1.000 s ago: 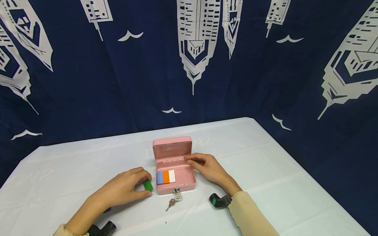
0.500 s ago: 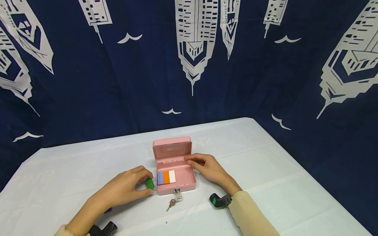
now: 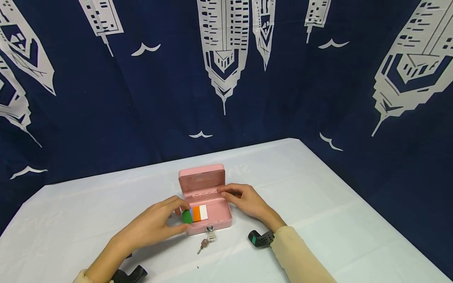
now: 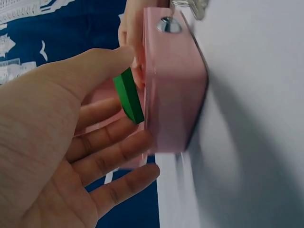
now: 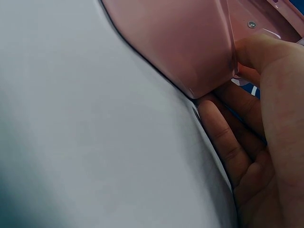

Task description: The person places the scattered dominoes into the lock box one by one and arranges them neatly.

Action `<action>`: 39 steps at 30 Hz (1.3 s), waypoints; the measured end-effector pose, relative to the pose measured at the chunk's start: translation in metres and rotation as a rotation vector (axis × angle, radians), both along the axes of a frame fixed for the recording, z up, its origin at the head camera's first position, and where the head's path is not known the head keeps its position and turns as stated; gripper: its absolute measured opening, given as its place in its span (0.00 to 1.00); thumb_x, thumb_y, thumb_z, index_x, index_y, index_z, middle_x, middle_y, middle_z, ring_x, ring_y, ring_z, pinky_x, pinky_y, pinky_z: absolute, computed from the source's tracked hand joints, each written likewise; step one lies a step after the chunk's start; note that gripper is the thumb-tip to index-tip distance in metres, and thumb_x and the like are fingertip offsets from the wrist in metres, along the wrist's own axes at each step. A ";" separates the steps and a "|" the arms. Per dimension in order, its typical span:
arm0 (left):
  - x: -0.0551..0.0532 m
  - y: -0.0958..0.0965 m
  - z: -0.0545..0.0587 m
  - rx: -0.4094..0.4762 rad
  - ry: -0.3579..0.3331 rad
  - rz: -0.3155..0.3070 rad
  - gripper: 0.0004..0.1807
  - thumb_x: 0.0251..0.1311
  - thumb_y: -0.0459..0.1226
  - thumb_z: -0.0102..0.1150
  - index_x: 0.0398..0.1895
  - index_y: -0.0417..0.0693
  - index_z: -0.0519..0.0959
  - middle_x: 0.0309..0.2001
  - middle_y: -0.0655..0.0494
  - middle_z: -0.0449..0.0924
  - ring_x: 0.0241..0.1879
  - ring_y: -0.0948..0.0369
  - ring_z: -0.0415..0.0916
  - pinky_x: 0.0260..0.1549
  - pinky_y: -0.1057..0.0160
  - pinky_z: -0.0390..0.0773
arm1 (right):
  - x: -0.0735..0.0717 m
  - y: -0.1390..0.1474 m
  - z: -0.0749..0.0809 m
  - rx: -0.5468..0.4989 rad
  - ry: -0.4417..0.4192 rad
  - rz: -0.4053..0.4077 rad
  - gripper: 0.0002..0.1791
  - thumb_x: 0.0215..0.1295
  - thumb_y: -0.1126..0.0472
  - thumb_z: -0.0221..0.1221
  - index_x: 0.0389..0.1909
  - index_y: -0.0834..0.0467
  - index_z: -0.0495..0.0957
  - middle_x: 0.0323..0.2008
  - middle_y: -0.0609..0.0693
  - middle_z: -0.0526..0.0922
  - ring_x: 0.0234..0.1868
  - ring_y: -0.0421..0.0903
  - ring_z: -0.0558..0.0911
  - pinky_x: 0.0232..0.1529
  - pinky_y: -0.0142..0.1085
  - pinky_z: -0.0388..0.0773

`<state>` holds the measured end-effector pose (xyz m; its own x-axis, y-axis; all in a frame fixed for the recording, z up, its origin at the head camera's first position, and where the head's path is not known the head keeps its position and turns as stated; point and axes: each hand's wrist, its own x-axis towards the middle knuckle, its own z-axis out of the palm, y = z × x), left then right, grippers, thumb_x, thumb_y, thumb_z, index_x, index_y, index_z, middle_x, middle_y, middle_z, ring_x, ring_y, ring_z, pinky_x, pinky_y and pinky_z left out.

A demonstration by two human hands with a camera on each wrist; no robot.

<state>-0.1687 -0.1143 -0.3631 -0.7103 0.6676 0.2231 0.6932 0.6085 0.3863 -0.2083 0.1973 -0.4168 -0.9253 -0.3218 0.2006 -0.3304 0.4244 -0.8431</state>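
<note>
The green block (image 3: 187, 216) is at the left wall of the box (image 3: 221, 225); whether it touches the rim cannot be told. The left hand (image 3: 159, 220) has it clamped by its ends, between thumb and fingertips, the other fingers spread. That is a slight hold: a knock on the rim could twist the block free and drop it onto the table (image 3: 304, 239).

Inside, the blue block (image 3: 191, 211), orange block (image 3: 196, 214) and white block (image 3: 203, 212) lie in a row near that wall. Little room shows there, so the green block could catch on the blue one or push the row askew.

The right hand (image 3: 247, 200) is clamped on the back right corner, thumb at the rim. If its grip slackens, a push from the left could slide the box; if it bumps the raised lid (image 3: 201, 172), the lid might fall on the left hand.

In front, keys (image 3: 203, 244) hang from the lock (image 3: 210, 228); the left thumb could snag them.
</note>
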 end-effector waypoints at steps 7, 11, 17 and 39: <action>-0.006 0.022 0.005 -0.008 0.058 0.005 0.22 0.59 0.48 0.74 0.53 0.54 0.79 0.45 0.68 0.78 0.43 0.64 0.78 0.44 0.60 0.82 | -0.001 0.000 -0.001 0.010 0.008 0.007 0.15 0.75 0.52 0.61 0.58 0.48 0.85 0.56 0.43 0.86 0.56 0.41 0.84 0.58 0.35 0.80; -0.011 0.036 0.007 0.006 0.035 0.008 0.20 0.59 0.49 0.75 0.51 0.55 0.81 0.43 0.67 0.78 0.41 0.62 0.78 0.43 0.61 0.81 | -0.002 0.001 0.001 0.017 0.018 0.003 0.15 0.75 0.52 0.62 0.58 0.46 0.85 0.55 0.42 0.86 0.55 0.40 0.84 0.58 0.36 0.80; -0.020 0.058 0.002 -0.004 0.019 -0.043 0.19 0.59 0.49 0.74 0.50 0.52 0.83 0.44 0.65 0.81 0.37 0.66 0.78 0.39 0.64 0.81 | -0.001 0.002 0.002 0.033 0.004 -0.015 0.15 0.76 0.49 0.59 0.58 0.46 0.85 0.54 0.43 0.87 0.51 0.40 0.84 0.55 0.36 0.81; -0.041 0.107 -0.018 -0.028 0.041 -0.094 0.14 0.54 0.42 0.79 0.40 0.48 0.86 0.29 0.61 0.80 0.28 0.68 0.68 0.29 0.70 0.71 | -0.002 0.000 0.003 -0.046 -0.084 -0.006 0.31 0.85 0.41 0.37 0.61 0.52 0.84 0.56 0.49 0.87 0.54 0.46 0.84 0.56 0.44 0.82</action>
